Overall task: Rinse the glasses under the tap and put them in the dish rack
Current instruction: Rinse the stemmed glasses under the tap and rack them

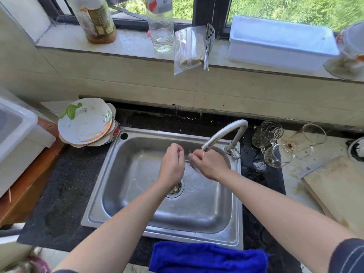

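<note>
Here is the small clear glass (194, 168), blurred, in the middle of the steel sink (137, 194) and right under the mouth of the curved tap (226, 133). The right hand (209, 164) has it, fingers curled round it from above, knuckles up against the spout. The left hand (172, 164) comes in from nine o'clock of the glass, fingers bent, tips just beside the glass; I cannot tell whether they touch it.

Out at three o'clock of the sink, more glassware waits on the counter: a patterned glass (266, 133) nearest the tap's base, a round glass mug (278, 157) in front of it, a tall glass mug (307, 139) with brown dregs at its bottom just beyond, and one tiny glass (260, 166) close to the sink's rim. Farther out at four o'clock lies a worn cutting board (338, 190).

At ten o'clock of the sink, a stack of dirty plates (84, 121) overlaps the sink's corner, with a white plastic tub (15, 131) past it at the left edge. At six o'clock a blue cloth (206, 257) lies over the counter's front edge. Up at twelve, the windowsill carries two bottles (160, 26) and a long white box (279, 44).
</note>
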Motion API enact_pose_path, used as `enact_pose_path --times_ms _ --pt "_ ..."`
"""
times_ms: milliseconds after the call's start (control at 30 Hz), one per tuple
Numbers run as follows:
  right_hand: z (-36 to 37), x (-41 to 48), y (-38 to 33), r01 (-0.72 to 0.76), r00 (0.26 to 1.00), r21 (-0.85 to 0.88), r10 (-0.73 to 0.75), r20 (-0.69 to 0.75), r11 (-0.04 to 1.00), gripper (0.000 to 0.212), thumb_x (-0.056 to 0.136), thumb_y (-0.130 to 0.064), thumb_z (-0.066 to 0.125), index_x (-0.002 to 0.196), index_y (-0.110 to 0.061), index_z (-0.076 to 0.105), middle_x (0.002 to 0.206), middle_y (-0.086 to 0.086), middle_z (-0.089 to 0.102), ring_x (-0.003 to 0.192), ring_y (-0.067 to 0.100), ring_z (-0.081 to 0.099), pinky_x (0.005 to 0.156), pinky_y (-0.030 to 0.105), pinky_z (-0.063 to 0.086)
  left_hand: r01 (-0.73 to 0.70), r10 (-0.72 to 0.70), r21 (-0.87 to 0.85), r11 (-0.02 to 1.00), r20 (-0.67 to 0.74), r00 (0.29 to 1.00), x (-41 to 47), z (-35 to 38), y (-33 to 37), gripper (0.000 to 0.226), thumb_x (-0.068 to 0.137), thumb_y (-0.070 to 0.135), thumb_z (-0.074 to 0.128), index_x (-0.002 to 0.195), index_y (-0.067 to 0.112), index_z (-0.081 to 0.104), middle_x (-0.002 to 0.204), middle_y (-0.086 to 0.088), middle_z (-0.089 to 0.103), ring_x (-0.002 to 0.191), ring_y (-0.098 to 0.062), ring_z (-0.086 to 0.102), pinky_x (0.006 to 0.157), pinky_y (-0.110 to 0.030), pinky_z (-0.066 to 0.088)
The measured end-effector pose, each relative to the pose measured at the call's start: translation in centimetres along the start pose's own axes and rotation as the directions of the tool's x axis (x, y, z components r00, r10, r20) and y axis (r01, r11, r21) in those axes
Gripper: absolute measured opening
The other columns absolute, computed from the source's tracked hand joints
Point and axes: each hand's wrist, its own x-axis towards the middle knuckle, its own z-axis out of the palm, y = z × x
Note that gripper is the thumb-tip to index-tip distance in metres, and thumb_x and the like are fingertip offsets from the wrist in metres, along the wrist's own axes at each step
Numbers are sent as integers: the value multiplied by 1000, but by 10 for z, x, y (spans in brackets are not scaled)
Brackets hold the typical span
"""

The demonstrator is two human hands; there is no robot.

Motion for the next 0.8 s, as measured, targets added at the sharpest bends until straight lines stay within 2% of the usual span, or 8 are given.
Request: enact_pose_path --times_ms 100,267,367,433,533,633,700,800 --pt "-9 6 3 -104 994 253 95 51 962 36 95 -44 47 79 -18 67 83 8 71 86 30 67 79 40 53 -121 121 19 993 -42 992 -4 -1 -1 11 99 18 40 90 17 46 85 -1 50 76 -15 45 68 -26 31" --pt "-16 9 -5 -42 967 163 -1 253 986 33 97 -43 44 85 -24 67 83 -2 66 76 14 59 68 29 47 -151 150 -21 988 -54 987 -4 -4 -3 12 100 17 40 88 16 44 75 5 46 70 -16 44 64 -26 28" --pt "-26 15 2 -210 947 482 54 316 851 23 102 -27 45 92 -13 61 72 2 63 60 14 57 55 26 46 -14 3 -101 995 -107 994 1 -6 -6 13 99 15 39 87 13 44 70 5 44 65 -12 42 62 -30 27" --pt "-20 10 3 -116 975 536 -9 224 836 24 100 -35 50 94 -14 62 82 -4 64 69 10 57 63 24 43 164 -188 -203 965 -105 977 10 -5 -11 14 97 16 39 85 15 45 72 3 45 66 -16 43 64 -34 33" --pt "-6 2 2 118 992 475 -124 -19 872 29 89 -41 66 114 -26 64 99 -10 68 89 1 61 77 17 45 536 -565 -500 680 109 818 18 -1 -9 19 94 13 35 76 17 40 68 -3 39 48 -17 39 42 -21 27" --pt "-3 9 3 -88 985 778 170 -24 623 18 89 -31 69 102 -20 65 85 -2 68 76 13 65 61 25 52 779 -626 -457 430 471 622 11 -1 -1 24 95 17 38 71 17 35 60 -3 31 32 -7 25 37 -7 13" --pt "-3 14 3 -317 926 867 324 194 385 12 93 -32 64 93 -20 65 89 4 68 66 18 66 47 27 51 783 -611 -378 495 489 622 10 3 -1 25 95 26 39 72 18 35 58 -2 32 32 -10 26 37 -9 15" --pt "-13 8 7 -553 833 763 200 516 334 20 93 -36 62 104 -19 62 108 15 62 65 24 70 41 23 53 553 -530 -242 797 160 833 12 4 -16 20 88 25 37 72 15 40 64 -5 45 55 -22 42 53 -31 34"
